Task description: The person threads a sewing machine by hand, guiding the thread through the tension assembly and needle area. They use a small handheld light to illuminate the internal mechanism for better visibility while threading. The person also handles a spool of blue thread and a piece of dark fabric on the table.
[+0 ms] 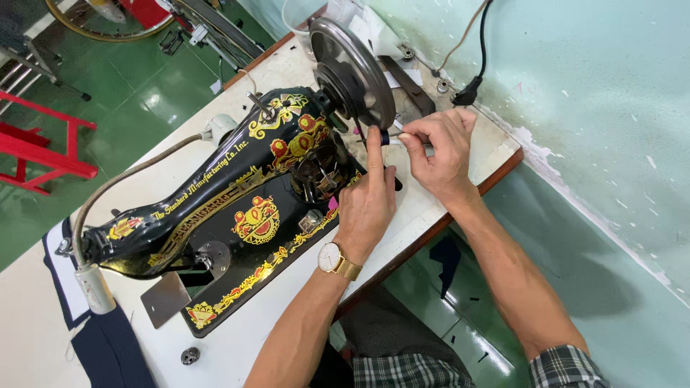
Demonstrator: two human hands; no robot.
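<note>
Your left hand [368, 205] rests on the black sewing machine [237, 208], which lies tipped on the white bench [438, 197]. Its forefinger is stretched up toward the handwheel [352, 68] and its other fingers are curled loosely against the machine's body; a gold wristwatch [336, 260] sits on that wrist. Your right hand [440, 147] is just to the right of it, fingers pressed together in a pinch on a thin metal tool [402, 134] whose tip points left toward the spot just below the handwheel, where your left forefinger ends. A small dark part sits at that fingertip; what it is cannot be told.

The machine is black with gold and red ornament, and stretches from the handwheel at the far right down to its head at the near left. A grey flexible lamp arm [118, 183] arches over it to a white lamp head [93, 287] at the near left. A small round metal piece [190, 356] lies on the bench near the machine's near edge, and dark blue cloth [108, 348] lies at the near left corner. A black plug [468, 92] and its cord hang by the pale green wall [596, 108] on the far right. A red frame [43, 147] stands on the green floor at the far left.
</note>
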